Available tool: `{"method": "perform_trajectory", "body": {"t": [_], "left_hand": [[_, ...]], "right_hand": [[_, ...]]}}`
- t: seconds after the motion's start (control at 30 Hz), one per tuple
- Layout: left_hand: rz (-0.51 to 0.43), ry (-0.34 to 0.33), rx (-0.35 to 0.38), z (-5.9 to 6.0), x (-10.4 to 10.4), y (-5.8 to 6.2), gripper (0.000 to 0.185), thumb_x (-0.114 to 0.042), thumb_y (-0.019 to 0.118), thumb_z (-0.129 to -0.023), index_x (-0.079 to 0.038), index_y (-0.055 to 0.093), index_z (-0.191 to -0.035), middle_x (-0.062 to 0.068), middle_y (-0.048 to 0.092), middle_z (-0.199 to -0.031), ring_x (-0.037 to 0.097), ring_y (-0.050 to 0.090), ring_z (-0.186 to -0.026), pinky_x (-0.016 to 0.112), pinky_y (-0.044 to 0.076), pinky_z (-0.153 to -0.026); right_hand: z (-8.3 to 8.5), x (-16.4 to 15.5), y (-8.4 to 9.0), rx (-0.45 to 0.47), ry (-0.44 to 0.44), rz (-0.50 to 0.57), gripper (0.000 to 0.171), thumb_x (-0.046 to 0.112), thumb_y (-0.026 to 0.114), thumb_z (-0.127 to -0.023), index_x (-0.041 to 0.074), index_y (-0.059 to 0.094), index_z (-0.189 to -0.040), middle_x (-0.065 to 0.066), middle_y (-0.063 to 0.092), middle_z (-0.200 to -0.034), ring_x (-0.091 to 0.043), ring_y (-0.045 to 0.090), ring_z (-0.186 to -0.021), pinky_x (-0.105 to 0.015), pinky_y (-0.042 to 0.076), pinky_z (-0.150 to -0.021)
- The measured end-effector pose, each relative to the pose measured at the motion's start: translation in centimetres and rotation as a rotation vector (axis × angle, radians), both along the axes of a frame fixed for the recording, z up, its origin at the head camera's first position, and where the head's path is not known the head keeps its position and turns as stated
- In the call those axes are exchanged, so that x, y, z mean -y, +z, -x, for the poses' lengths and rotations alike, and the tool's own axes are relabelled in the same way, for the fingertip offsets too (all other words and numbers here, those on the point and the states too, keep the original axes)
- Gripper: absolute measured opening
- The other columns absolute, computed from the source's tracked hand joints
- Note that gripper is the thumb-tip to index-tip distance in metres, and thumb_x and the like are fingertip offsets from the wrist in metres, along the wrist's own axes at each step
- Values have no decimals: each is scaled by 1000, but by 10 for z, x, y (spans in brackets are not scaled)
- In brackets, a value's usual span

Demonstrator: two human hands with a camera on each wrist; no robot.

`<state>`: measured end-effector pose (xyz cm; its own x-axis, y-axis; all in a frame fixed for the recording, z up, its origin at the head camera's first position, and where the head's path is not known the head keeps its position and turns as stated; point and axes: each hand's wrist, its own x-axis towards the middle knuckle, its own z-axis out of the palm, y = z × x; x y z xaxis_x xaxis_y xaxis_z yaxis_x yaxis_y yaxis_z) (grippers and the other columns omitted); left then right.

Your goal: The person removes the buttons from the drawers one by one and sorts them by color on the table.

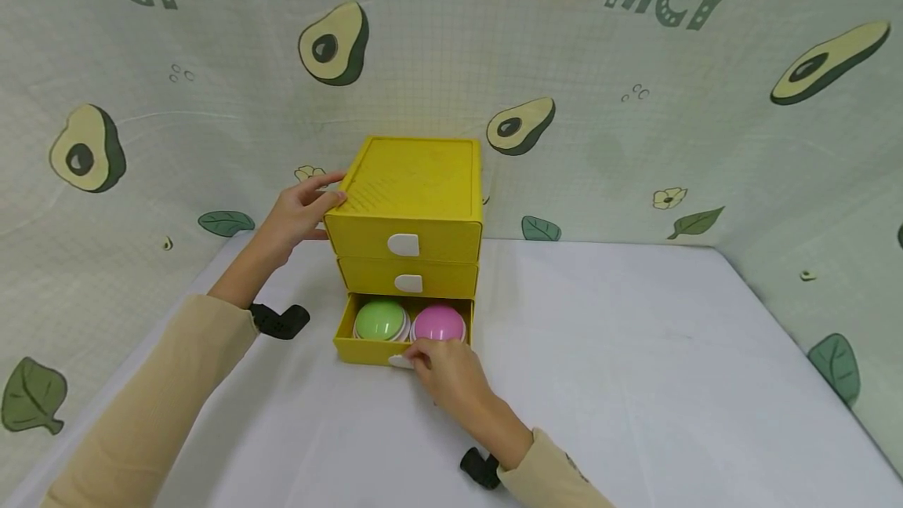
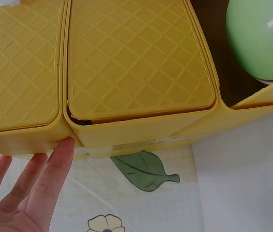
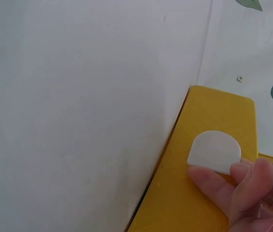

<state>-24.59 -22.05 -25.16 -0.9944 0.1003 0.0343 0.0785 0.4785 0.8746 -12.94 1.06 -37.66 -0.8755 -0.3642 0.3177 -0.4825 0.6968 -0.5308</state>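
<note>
A yellow three-drawer box (image 1: pixel 423 171) stands on the table, its bottom drawer (image 1: pixel 360 351) pulled out toward me and the upper two closed. Side by side in that drawer lie a green round-topped container (image 1: pixel 381 320) and a pink round-topped container (image 1: pixel 439 323). My right hand (image 1: pixel 455 386) pinches the white handle (image 3: pixel 215 151) of the bottom drawer at its edge. Against the box's left side rests my left hand (image 1: pixel 299 210), fingers extended, the fingertips touching the yellow wall in the left wrist view.
White cloth covers the table (image 1: pixel 635 351) around the box. Behind it hangs a pale curtain (image 1: pixel 423 69) printed with avocados and leaves. Each wrist wears a black strap mount (image 1: pixel 282 321).
</note>
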Motion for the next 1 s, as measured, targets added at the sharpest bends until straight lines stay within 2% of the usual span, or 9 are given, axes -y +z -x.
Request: {"method": "perform_trajectory", "body": {"t": [0.43, 0.7, 1.0], "left_hand": [[-7, -13, -4, 1, 1, -1, 57, -44, 44, -95, -26, 29, -147, 17, 43, -140, 27, 56, -106, 48, 50, -90], [-9, -14, -4, 1, 0, -1, 57, -44, 44, -95, -26, 29, -147, 18, 43, -140, 27, 56, -107, 48, 50, -90], [-9, -23, -4, 2, 1, -1, 58, -46, 45, -94, -27, 29, -146, 16, 43, -139, 27, 55, -108, 47, 51, -90]], "right_hand": [[-4, -1, -1, -12, 7, -14, 6, 10, 67, -84, 12, 73, -84, -1, 72, -78, 2, 44, -52, -12, 36, -46], [-8, -2, 0, -37, 6, -24, 5, 10, 68, -83, 13, 73, -82, 0, 72, -78, -1, 53, -56, -14, 41, -49], [-12, -1, -1, -24, 12, -47, 5, 11, 68, -82, 14, 73, -83, 1, 71, -76, 0, 47, -53, -14, 39, -48]]}}
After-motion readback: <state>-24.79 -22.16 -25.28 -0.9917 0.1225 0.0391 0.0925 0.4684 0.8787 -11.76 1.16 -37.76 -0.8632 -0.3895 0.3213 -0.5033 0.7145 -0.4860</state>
